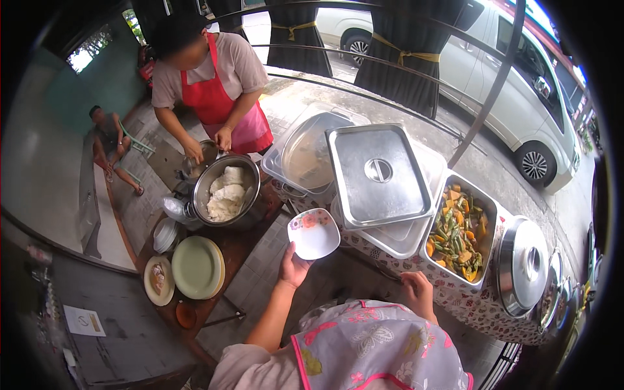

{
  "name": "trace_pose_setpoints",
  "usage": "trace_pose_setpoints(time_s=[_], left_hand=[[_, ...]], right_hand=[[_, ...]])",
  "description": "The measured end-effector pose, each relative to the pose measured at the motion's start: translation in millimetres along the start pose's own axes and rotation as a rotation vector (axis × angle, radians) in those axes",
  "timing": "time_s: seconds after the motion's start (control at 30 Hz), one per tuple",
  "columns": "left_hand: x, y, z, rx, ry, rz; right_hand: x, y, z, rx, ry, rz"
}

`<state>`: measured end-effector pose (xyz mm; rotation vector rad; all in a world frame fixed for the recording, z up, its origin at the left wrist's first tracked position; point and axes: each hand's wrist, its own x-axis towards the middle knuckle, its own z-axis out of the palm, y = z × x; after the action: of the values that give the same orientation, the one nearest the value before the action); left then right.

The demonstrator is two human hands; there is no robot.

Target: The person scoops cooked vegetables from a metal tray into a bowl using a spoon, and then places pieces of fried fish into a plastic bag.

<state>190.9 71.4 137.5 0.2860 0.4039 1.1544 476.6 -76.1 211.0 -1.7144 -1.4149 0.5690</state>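
Note:
My left hand (296,268) grips a small white bowl (314,235) with rounded corners and a flower pattern inside. It is held up in front of me, and no food shows in it. My right hand (418,291) hangs by the edge of the food table with its fingers curled; whatever they hold, if anything, is hidden. Beyond that hand lies a rectangular metal pan (459,227) of cooked vegetables, with squash and green pods. A rectangular steel lid (379,174) rests on stacked trays beside the pan.
A person in a red apron (207,97) works behind a large pot of rice (227,195). Plates (196,266) stand on the brown table to the left. A clear plastic tub (307,156) and a round lidded pot (522,266) flank the trays. A railing separates a parked van (520,84).

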Motion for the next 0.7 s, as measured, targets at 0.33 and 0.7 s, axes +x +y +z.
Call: trace_pose_setpoints(time_s=[0.33,0.7], left_hand=[[-20.6,30.3,-22.1,0.119,0.013,-0.039],[23.0,48.1,-13.1,0.081,0.185,0.069]], right_hand=[[-44.3,-4.7,19.9,0.031,-0.083,0.07],[-84.0,26.3,-25.3,0.138,0.195,0.231]])
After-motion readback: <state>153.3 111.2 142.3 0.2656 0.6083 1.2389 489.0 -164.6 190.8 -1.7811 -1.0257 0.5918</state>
